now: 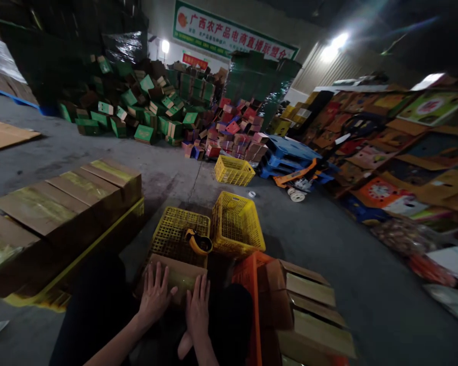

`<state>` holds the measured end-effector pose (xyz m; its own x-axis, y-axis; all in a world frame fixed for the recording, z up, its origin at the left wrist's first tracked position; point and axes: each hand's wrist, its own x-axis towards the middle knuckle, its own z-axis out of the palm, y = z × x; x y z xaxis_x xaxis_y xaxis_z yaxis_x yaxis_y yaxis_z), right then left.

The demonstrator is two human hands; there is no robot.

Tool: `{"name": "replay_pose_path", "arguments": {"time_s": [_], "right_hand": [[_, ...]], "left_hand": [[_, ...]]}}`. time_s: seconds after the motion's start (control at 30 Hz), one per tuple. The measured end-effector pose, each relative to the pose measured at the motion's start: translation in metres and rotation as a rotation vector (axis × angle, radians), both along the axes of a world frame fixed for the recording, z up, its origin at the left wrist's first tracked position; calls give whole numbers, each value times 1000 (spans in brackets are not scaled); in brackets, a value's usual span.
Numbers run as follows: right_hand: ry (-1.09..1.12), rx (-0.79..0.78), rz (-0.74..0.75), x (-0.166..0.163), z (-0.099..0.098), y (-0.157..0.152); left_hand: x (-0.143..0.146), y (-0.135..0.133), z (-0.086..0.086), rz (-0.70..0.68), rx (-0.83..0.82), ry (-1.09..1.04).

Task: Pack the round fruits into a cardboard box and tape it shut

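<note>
My left hand and my right hand both lie flat with fingers spread on the taped top of a brown cardboard box just in front of me. The box rests against an overturned yellow plastic crate. A tape dispenser with a yellow roll sits on that crate just beyond the box. My dark-clothed knees flank the box.
A row of taped brown boxes lies at left. An orange crate holding flat cardboard stands at right. Two more yellow crates sit ahead. Piles of green and red boxes, blue pallets and flattened cartons fill the back and right.
</note>
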<state>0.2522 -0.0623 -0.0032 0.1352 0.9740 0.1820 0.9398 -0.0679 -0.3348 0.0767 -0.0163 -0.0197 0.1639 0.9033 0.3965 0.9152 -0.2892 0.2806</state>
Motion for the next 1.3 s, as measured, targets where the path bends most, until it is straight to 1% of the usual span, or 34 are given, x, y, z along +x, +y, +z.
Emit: {"name": "replay_pose_path", "arguments": {"time_s": [0.1, 0.27, 0.33, 0.4, 0.47, 0.6, 0.73, 0.93, 1.03, 1.2, 1.3], "right_hand": [[-2, -35, 41, 3, 3, -3], [-14, -191, 126, 13, 12, -5], [-6, -258, 146, 14, 16, -4], [-4, -289, 151, 13, 19, -3], [-15, -278, 142, 11, 19, -3], [-34, -236, 122, 9, 16, -3], [-52, -254, 137, 12, 13, 1], [-144, -328, 169, 14, 13, 11], [-183, -339, 180, 11, 15, 14], [-193, -338, 202, 9, 21, 22], [-170, -358, 201, 10, 23, 26]], "left_hand": [[2, -5, 3, -73, -23, 36], [-18, -5, 10, -238, -118, 78], [-25, -2, 12, -274, -140, 94], [-28, -1, 12, -275, -144, 111], [-28, -1, 9, -262, -130, 122], [-26, -1, 1, -278, -86, 124], [-25, 0, -1, -270, -84, 124], [-22, 3, 2, -247, -186, 143], [-23, 5, 4, -257, -231, 124], [-25, 14, 9, -271, -276, 100], [-25, 22, 9, -305, -285, 114]]}}
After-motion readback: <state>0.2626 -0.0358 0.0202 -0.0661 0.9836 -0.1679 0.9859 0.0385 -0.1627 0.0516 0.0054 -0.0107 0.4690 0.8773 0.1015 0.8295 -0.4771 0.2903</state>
